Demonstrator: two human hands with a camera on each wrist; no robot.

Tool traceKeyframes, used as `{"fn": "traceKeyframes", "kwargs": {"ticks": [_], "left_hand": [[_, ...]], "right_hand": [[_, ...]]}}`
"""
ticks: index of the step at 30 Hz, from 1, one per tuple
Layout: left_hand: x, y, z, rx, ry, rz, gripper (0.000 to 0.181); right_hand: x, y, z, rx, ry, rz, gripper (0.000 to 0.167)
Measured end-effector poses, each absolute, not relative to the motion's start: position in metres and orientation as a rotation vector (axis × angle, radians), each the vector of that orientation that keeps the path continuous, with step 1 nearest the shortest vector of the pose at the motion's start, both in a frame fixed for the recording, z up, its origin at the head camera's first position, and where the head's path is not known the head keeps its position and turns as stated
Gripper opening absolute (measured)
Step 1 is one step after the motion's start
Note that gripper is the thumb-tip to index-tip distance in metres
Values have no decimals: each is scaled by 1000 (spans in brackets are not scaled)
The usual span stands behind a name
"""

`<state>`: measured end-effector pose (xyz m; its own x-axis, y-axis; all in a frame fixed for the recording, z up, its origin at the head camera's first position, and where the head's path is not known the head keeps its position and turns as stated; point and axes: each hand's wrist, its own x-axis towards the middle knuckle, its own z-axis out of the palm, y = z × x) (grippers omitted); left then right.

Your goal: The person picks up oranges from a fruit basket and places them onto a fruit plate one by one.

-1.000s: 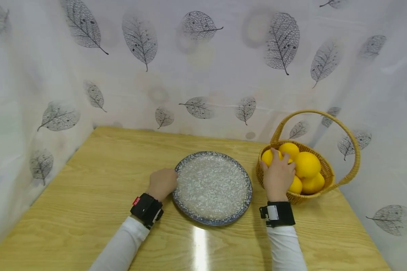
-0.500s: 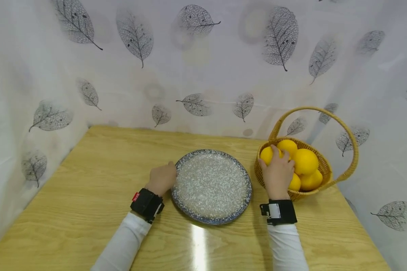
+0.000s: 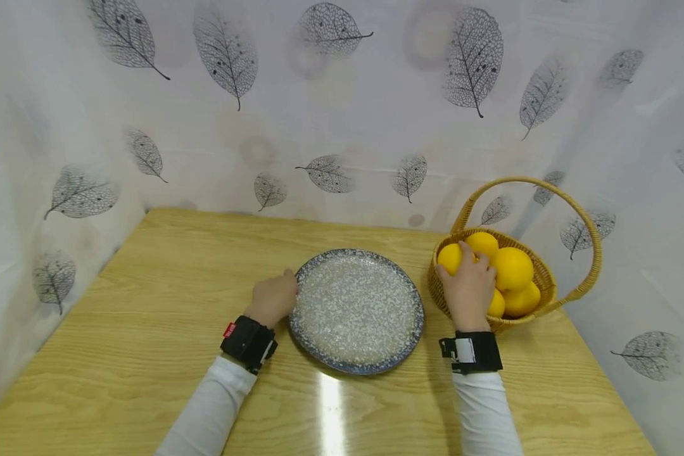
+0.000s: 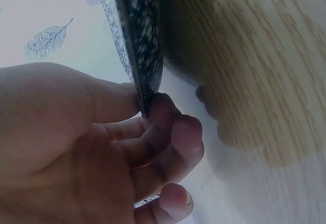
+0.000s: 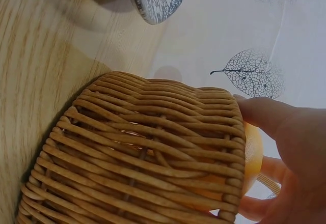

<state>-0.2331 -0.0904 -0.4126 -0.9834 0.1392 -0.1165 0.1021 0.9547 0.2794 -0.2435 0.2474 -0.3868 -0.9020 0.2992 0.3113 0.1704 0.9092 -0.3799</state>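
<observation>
A round speckled plate with a dark blue rim lies mid-table. My left hand pinches its left edge; in the left wrist view, the thumb is on one face of the rim and curled fingers are on the other. At the right, a wicker basket with a tall handle holds several oranges. My right hand reaches over its near-left rim, fingers curled around an orange at the basket's left side. The right wrist view shows this orange behind the rim, partly hidden by the weave.
The wooden table has its back edge against a pale curtain printed with grey leaves. More oranges sit in the basket beside the right hand. The basket handle arches up and leans to the right.
The head view has shifted a little, so the scene sits slightly higher. Both hands stay nearly where they were, the left on the plate rim, the right on the orange.
</observation>
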Motion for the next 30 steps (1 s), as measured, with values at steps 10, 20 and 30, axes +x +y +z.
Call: {"fn": "traceKeyframes", "kwargs": {"ticks": [10, 20, 30], "left_hand": [[-234, -91, -415, 165, 2945, 416, 34], [-241, -95, -415, 171, 2868, 450, 45], [-241, -93, -405, 228, 2843, 423, 38]], "right_hand": [[-243, 246, -385, -349, -2723, 519, 66], [-244, 247, -385, -359, -2724, 510, 67], [-244, 248, -382, -375, -2747, 475, 67]]}}
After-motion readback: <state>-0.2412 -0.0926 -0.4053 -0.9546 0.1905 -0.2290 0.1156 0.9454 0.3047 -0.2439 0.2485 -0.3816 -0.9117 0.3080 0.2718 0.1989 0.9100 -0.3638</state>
